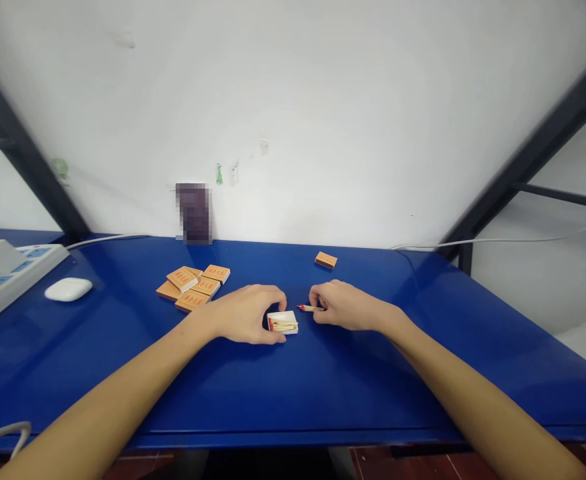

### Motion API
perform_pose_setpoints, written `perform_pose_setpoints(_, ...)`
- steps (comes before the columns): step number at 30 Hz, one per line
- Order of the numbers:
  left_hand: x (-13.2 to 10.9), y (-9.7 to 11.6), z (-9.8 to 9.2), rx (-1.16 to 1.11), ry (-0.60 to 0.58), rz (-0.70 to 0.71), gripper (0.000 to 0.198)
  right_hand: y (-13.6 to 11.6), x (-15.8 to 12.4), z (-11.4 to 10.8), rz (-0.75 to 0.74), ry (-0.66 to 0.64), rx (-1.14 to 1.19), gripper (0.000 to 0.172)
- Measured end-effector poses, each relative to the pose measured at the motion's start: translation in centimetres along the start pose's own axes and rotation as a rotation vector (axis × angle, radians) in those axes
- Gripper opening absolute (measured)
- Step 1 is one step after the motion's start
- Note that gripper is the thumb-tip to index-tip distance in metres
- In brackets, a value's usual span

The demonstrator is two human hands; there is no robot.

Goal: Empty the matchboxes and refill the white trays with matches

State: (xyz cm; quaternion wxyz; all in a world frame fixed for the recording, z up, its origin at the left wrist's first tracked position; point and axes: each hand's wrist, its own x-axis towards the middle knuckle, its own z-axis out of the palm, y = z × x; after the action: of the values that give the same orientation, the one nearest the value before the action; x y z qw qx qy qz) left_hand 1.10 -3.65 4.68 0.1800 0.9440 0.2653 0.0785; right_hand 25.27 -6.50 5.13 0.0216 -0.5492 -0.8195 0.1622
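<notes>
A white matchbox tray (289,316) with several red-tipped matches in it lies on the blue table. My left hand (250,313) curls around the tray from the left, its thumb along the near side and its fingers by the far side. Just right of the tray, my right hand (345,305) pinches a small bunch of matches (309,308), their red heads pointing left toward the tray. An orange matchbox sleeve or box (326,260) lies farther back; whether it is hollow I cannot tell.
Several orange matchboxes (193,301) are piled left of my left hand. A white earbud case (69,289) and a power strip (23,277) are at the far left. Behind stands a blurred dark object (196,213) against the white wall (323,120). Dark metal posts (493,180) flank the blue table (293,400).
</notes>
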Motion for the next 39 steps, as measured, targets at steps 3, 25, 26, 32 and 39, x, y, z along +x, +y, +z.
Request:
perform_pose_setpoints(3, 0.1, 0.0, 0.5, -0.001, 0.042, 0.042, 0.030, 0.1, 0.1, 0.1, -0.002, 0.008, 0.005, 0.004)
perform_pose_setpoints(25, 0.1, 0.4, 0.8, 0.233, 0.059, 0.197, 0.031, 0.8, 0.2, -0.7, -0.138, 0.129, 0.054, 0.004)
perform_pose_setpoints(26, 0.1, 0.4, 0.8, 0.243, 0.060, 0.195, 0.030, 0.8, 0.1, -0.8, -0.146, 0.143, 0.055, 0.005)
perform_pose_setpoints(32, 0.1, 0.4, 0.6, 0.246, 0.043, 0.218, 0.033, 0.5, -0.1, -1.0, -0.161, 0.175, 0.085, 0.007)
perform_pose_setpoints(39, 0.0, 0.6, 0.5, 0.307, 0.048, 0.235, 0.040, 0.7, 0.2, -0.8, -0.147, 0.245, 0.094, 0.007)
